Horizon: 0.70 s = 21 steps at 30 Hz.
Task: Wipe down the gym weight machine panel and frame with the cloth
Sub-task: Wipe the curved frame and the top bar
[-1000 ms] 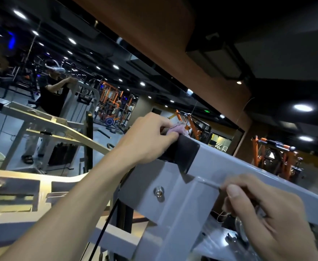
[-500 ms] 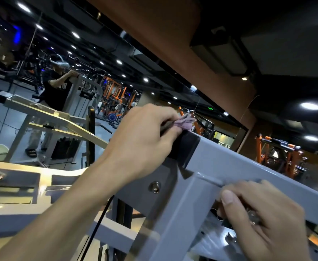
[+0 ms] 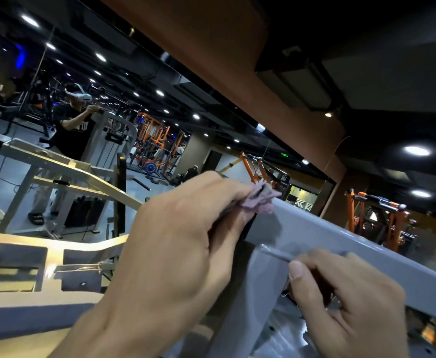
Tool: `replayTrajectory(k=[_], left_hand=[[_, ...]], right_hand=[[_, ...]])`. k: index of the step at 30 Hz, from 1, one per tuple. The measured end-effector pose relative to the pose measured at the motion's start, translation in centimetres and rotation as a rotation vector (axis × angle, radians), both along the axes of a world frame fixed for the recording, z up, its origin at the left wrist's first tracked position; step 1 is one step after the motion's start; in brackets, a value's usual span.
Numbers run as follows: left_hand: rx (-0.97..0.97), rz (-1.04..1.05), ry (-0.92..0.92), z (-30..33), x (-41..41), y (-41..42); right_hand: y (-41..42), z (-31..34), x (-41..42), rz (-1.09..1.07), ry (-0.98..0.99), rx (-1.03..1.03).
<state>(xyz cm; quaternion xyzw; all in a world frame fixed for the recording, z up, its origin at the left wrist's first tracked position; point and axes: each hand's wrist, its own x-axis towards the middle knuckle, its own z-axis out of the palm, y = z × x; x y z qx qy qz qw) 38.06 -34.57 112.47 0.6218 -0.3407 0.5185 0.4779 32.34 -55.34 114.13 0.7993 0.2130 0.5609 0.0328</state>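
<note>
cloth bunched, pinkish, pressed on the top edge of the grey frame, right where the black cap sits at the beam's end. gripped by the left hand, fingers curled tight round the wad, only a tuft showing past the fingertips. right hand lower down, fingers curled round the underside of the beam by the weld, thumb laid along its face; looks like a steadying hold, though what lies inside the curl stays hidden. mirror behind, with gym racks reflected.

step in hand, likely: wiping the frame's top edge. next, probably: slide along the beam to the right, keeping pressure, then shift the right hand clear of the path. panel apparently not yet reached.
</note>
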Motion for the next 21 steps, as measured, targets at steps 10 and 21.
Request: replayTrajectory(k=[10,21], left_hand=[[0.042,-0.027,0.255,3.6,4.7,0.1],[0.149,0.087,0.551,5.5,8.6,0.5]], right_hand=[[0.4,0.5,-0.5,-0.038,0.052,-0.015],[0.7,0.8,-1.4,-0.097,0.129,-0.026]])
